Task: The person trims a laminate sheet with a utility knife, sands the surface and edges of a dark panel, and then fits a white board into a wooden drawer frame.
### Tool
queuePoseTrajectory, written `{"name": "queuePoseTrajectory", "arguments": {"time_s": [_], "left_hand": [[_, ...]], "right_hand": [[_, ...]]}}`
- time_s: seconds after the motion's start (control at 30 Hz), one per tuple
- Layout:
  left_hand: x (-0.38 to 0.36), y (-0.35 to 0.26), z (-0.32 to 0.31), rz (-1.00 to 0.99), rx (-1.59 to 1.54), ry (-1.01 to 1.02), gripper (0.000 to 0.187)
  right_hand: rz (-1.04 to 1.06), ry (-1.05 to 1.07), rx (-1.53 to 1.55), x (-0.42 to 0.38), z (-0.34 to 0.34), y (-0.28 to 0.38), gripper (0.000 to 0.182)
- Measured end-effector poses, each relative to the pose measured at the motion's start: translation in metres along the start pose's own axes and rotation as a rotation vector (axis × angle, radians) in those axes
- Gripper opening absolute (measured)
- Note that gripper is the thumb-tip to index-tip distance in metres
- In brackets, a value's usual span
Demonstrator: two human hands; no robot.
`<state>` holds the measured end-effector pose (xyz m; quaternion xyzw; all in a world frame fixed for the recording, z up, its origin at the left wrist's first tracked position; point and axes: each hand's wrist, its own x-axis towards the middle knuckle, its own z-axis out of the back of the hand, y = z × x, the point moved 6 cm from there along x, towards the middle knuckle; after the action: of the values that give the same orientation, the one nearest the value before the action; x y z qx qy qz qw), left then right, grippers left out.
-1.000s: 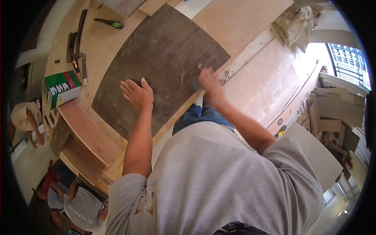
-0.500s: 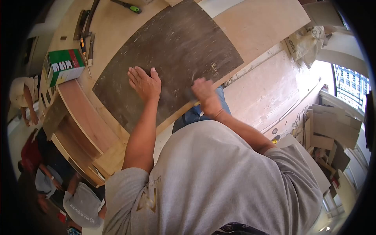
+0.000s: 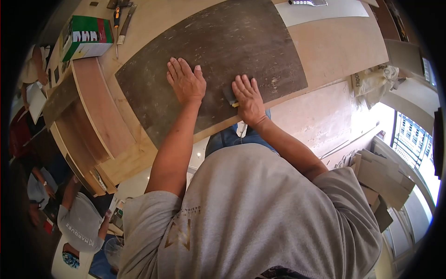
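Observation:
A dark brown sheet [image 3: 218, 51] with a curved far edge and pale scuffs lies on the wooden worktable. My left hand [image 3: 186, 83] presses flat on its left half, fingers stretched out and nothing held. Farther right, near the sheet's front edge, my right hand [image 3: 250, 100] lies over a small sanding block [image 3: 229, 96], dark with a yellowish edge. The fingers cover most of this block, so its full shape is hidden.
A green and white box [image 3: 88, 39], an orange-black screwdriver [image 3: 116, 28] and a curved wooden piece [image 3: 100, 107] are at the left. A white sheet [image 3: 320, 15] lies at the back right. Co-workers, one in a grey shirt [image 3: 81, 221], are at the lower left.
The view has shifted, so the table appears higher and turned. My right hand, blurred before, now shows sharply on the sheet with the block under it. My left hand remains flat on the sheet.

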<state>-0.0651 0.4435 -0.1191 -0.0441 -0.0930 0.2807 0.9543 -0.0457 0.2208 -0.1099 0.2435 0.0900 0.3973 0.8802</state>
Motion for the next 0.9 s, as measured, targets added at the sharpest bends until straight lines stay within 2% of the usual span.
{"name": "queuePoseTrajectory", "arguments": {"time_s": [0.07, 0.13, 0.2, 0.3, 0.33, 0.4, 0.43, 0.53, 0.6, 0.67, 0.77, 0.87, 0.9], "left_hand": [[0.001, -0.002, -0.004, -0.007, 0.003, -0.004, 0.071], [0.001, -0.003, 0.000, -0.001, 0.030, 0.002, 0.070], [0.004, -0.007, 0.009, -0.004, 0.021, -0.021, 0.068], [0.003, -0.008, 0.013, -0.009, 0.016, -0.027, 0.065], [0.003, -0.008, 0.012, -0.012, 0.012, -0.026, 0.064], [0.003, -0.008, 0.009, -0.001, 0.019, 0.013, 0.066], [0.003, -0.006, 0.007, 0.005, 0.025, 0.033, 0.066], [0.003, -0.003, 0.004, 0.002, 0.025, 0.023, 0.066], [0.007, -0.006, 0.006, 0.030, -0.002, 0.060, 0.065], [0.000, -0.001, 0.013, 0.031, -0.043, 0.068, 0.065], [-0.002, 0.012, 0.010, -0.022, -0.229, 0.033, 0.063], [-0.029, 0.054, 0.041, 0.052, -0.085, -0.019, 0.064], [-0.040, 0.080, 0.046, 0.188, -0.006, 0.027, 0.068]], "right_hand": [[0.210, 0.053, 0.017, -0.001, 0.012, -0.021, 0.061], [0.152, -0.042, -0.055, -0.002, 0.048, -0.087, 0.060], [-0.049, -0.160, -0.025, 0.010, 0.083, -0.147, 0.064], [-0.174, -0.283, -0.256, 0.029, 0.068, -0.160, 0.069], [-0.008, -0.279, -0.107, 0.032, 0.052, -0.122, 0.073], [0.121, 0.019, -0.104, 0.032, 0.002, -0.044, 0.071], [0.131, 0.057, 0.041, 0.035, 0.007, -0.018, 0.068], [0.273, 0.082, 0.057, 0.055, 0.043, -0.072, 0.067], [0.026, -0.124, -0.109, 0.069, 0.078, -0.153, 0.064], [-0.085, -0.164, -0.193, 0.087, 0.088, -0.215, 0.064], [-0.102, -0.138, -0.235, 0.096, 0.075, -0.194, 0.063], [-0.129, -0.194, -0.212, 0.095, 0.072, -0.167, 0.064], [-0.116, -0.199, -0.215, 0.095, 0.074, -0.164, 0.065]]}}
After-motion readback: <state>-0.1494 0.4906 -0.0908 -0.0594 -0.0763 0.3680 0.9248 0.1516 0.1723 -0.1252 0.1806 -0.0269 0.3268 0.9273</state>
